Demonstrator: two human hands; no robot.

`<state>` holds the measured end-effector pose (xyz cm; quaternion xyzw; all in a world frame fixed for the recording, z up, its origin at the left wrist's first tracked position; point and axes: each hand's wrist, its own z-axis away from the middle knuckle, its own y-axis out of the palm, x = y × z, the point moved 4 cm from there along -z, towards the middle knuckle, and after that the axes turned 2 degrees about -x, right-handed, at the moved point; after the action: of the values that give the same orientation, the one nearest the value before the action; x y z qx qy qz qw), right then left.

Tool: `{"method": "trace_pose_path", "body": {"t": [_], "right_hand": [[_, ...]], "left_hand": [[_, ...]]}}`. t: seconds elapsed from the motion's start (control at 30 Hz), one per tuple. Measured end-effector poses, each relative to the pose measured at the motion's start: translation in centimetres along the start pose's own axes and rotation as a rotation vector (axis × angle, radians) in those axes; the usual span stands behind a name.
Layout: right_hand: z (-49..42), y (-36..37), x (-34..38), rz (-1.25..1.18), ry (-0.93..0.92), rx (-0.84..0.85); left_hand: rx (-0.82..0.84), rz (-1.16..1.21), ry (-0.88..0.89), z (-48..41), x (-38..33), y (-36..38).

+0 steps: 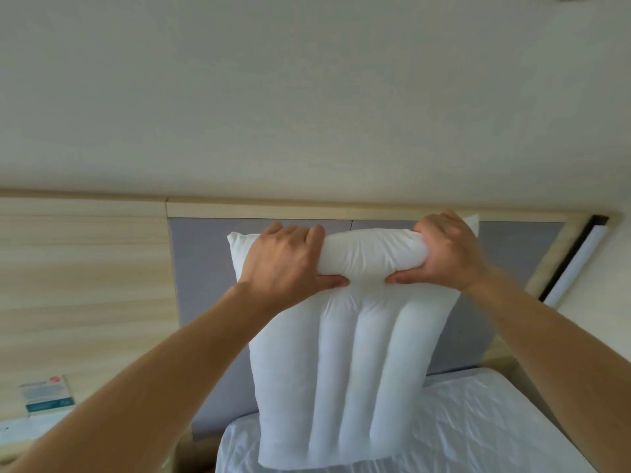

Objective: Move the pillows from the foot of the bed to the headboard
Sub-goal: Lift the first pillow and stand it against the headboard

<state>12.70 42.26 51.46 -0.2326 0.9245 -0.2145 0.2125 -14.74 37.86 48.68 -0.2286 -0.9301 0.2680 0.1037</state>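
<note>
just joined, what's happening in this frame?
A person holds a white pillow upright by its top edge, left hand and right hand both clenched on it. It stands in front of the grey padded headboard, its lower end at the white-sheeted mattress. Only this one pillow is in view.

Pillow (345, 353) upright on the bed (461, 428) (bottom edge on it), before the headboard (201, 302), box (46, 392) far left
</note>
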Motion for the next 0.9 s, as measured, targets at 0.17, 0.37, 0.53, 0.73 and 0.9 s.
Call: {"method": "trace_pose_path", "body": {"t": [0.17,0.37,0.53,0.73,0.9], "right_hand": [[0.4,6.5,-3.1,-0.040,0.005,0.006],[2.5,15.3,-6.2,-0.068,0.076,0.142],[4.2,18.5,-7.1,-0.029,0.159,0.393],[3.9,16.8,-6.2,-0.033,0.214,0.517],[4.5,13.3,-4.6,-0.009,0.256,0.569]], "left_hand": [[0.044,-0.018,-0.004,-1.5,2.2,6.3],[0.177,-0.062,-0.076,-1.5,4.4,14.1],[0.179,-0.116,-0.117,-0.7,5.1,17.1],[0.271,-0.130,-0.083,-0.7,5.2,16.5],[0.299,-0.132,-0.040,-0.1,4.5,14.7]]}}
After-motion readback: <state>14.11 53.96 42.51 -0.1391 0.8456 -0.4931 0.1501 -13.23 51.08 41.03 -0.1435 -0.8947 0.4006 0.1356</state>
